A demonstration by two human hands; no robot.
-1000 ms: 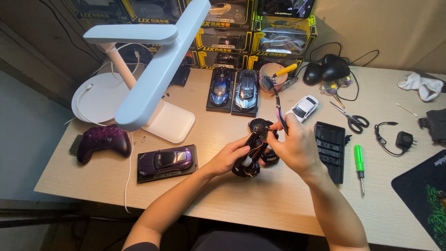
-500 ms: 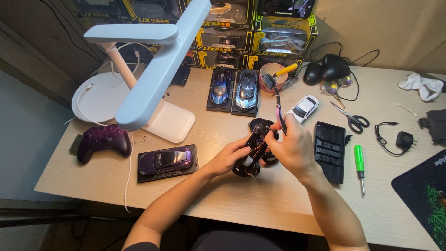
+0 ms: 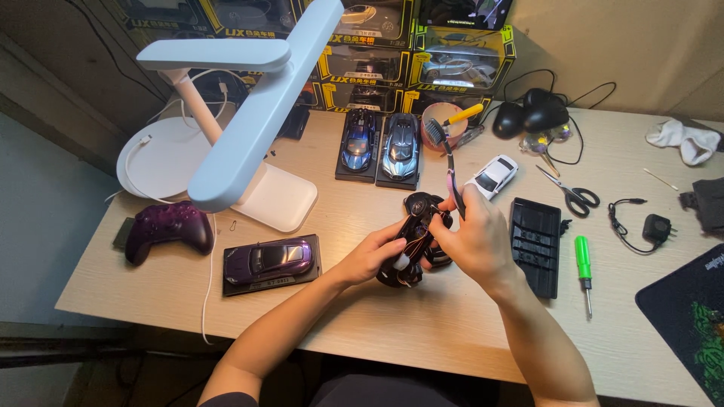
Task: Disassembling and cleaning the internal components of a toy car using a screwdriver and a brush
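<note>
Steadying a black model car [image 3: 413, 240] just above the middle of the worktop [image 3: 452, 332], the left hand [image 3: 373, 256] is closed around its underside so the right hand [image 3: 475, 240], pinched shut on a slim brush [image 3: 446, 162], can reach it from above. Along the worktop's far edge, yellow-trimmed black display boxes [image 3: 452, 64] stand stacked, windows facing forward, model cars visible inside.
</note>
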